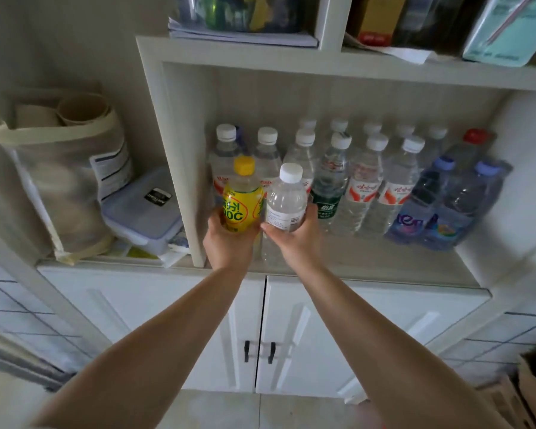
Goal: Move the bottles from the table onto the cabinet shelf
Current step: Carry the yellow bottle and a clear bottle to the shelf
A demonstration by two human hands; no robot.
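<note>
Two bottles are in my grasp, one in each hand, held up in front of the cabinet shelf (369, 267). My left hand (229, 239) wraps its fingers round the bottom of the yellow bottle (242, 199) (yellow cap, yellow label with green lettering), and my right hand (294, 239) grips the lower part of the small clear bottle (287, 201) with the white cap. The two bottles are upright, just beside each other, nearly touching, the yellow one nearer the shelf's left wall (180, 168).

Behind them on the shelf stand the water bottles (362, 181) already there, in rows with white caps, most bearing red and white labels and one a dark green label. Toward the shelf's right end sits a blue pack of bottles (446, 212) wrapped together, and behind it a bottle with a red cap (475, 136).

Left of the shelf's left wall, in the neighbouring bay, lies a clear lidded box (143, 212) and beside it a mesh bag (59, 181) with paper cups showing at its top. Below the shelf are two white doors (291, 335) with dark handles, both closed. Above the shelf another level holds papers and boxes (378, 20), too blurred for me to read.
</note>
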